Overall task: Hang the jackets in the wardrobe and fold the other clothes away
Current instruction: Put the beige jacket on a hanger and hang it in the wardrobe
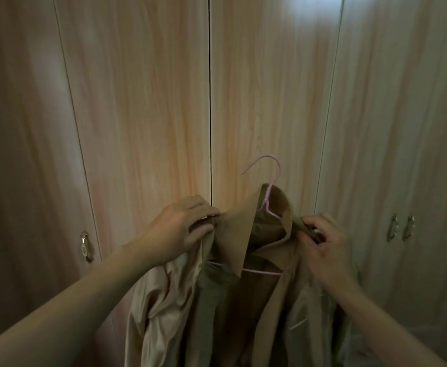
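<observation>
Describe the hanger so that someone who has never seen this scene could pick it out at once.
Start at the wall of closed wooden wardrobe doors. In front hangs a tan jacket, pinched at its shoulders by the left hand and right hand. The hanger rises from its collar: thin wire, pale pink, the only pink thing among the browns.

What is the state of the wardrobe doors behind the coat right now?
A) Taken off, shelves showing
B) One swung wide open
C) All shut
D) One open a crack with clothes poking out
C: the wooden wardrobe doors all lie flush, with only thin seams between them, while the left hand and right hand hold the tan coat on its pink hanger in front.
</observation>
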`<state>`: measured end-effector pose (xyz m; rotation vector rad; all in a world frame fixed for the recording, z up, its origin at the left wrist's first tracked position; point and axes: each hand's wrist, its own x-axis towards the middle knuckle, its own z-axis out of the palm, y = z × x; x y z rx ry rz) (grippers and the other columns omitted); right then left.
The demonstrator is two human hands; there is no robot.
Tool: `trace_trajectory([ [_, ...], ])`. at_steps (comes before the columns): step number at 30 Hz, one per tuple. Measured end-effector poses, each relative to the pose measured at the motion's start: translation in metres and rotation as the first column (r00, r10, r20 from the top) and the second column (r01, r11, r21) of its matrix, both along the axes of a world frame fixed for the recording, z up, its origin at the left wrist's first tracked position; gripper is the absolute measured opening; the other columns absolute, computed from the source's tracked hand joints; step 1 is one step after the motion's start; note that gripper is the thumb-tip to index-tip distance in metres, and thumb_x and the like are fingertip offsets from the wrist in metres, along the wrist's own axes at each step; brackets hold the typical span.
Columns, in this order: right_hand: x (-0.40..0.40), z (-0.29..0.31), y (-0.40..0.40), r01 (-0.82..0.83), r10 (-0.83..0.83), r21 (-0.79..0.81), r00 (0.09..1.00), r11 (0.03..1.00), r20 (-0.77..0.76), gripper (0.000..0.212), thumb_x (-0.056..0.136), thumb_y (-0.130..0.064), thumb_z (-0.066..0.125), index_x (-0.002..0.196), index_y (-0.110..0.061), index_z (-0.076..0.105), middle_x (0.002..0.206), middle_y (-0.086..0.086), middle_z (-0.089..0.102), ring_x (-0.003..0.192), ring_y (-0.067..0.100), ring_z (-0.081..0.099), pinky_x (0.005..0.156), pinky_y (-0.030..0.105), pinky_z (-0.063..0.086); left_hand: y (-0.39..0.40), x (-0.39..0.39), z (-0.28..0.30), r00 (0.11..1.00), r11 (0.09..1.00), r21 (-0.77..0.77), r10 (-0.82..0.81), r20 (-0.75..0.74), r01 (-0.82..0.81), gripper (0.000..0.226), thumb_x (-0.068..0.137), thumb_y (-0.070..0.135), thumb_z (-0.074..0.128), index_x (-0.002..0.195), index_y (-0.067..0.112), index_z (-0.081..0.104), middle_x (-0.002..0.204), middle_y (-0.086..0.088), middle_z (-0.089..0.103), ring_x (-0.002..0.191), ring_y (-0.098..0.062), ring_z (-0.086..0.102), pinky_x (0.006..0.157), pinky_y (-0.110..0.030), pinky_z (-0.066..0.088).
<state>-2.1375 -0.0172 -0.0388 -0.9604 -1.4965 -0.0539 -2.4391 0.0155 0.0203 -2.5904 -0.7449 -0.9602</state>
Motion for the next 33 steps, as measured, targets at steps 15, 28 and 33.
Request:
trace_trajectory([
  [15, -0.01, 0.021, -0.01, 0.028, -0.021, -0.108, 0.998, 0.994, 0.062, 0.018, 0.081, -0.014, 0.076, 0.093, -0.022, 0.065, 0.091, -0.009, 0.054, 0.086, 0.001, 0.054, 0.074, 0.011, 0.041, -0.006, 0.017, -0.027, 0.966, 0.978, 0.206, -0.029, 0.257, -0.025, 0.03, 0.094, 0.017, 0.051, 0.105, -0.004, 0.069, 0.098, -0.012, 0.062, 0.089, -0.02, 0.057, 0.082, -0.017, 0.043],
  [28, 0.045, 0.006, -0.021, 0.204, -0.125, -0.179, 0.918, 0.962, 0.377, 0.025, 0.093, -0.019, 0.061, 0.118, -0.021, 0.065, 0.108, -0.007, 0.057, 0.101, 0.005, 0.053, 0.094, 0.026, 0.047, -0.006, -0.005, -0.031, 0.929, 0.98, 0.154, 0.063, 0.364, -0.126, 0.026, 0.091, 0.013, 0.053, 0.1, -0.003, 0.071, 0.096, -0.01, 0.062, 0.085, -0.019, 0.059, 0.079, -0.012, 0.041],
  [33, 0.039, 0.001, -0.014, 0.231, -0.209, -0.004, 0.887, 0.973, 0.412, 0.011, 0.085, -0.008, 0.071, 0.095, -0.014, 0.072, 0.088, -0.003, 0.063, 0.082, 0.008, 0.057, 0.075, 0.031, 0.052, -0.011, -0.006, -0.037, 0.939, 0.981, 0.15, 0.066, 0.338, -0.124, 0.03, 0.093, 0.017, 0.051, 0.102, -0.003, 0.071, 0.095, -0.011, 0.061, 0.084, -0.022, 0.06, 0.076, -0.02, 0.045],
])
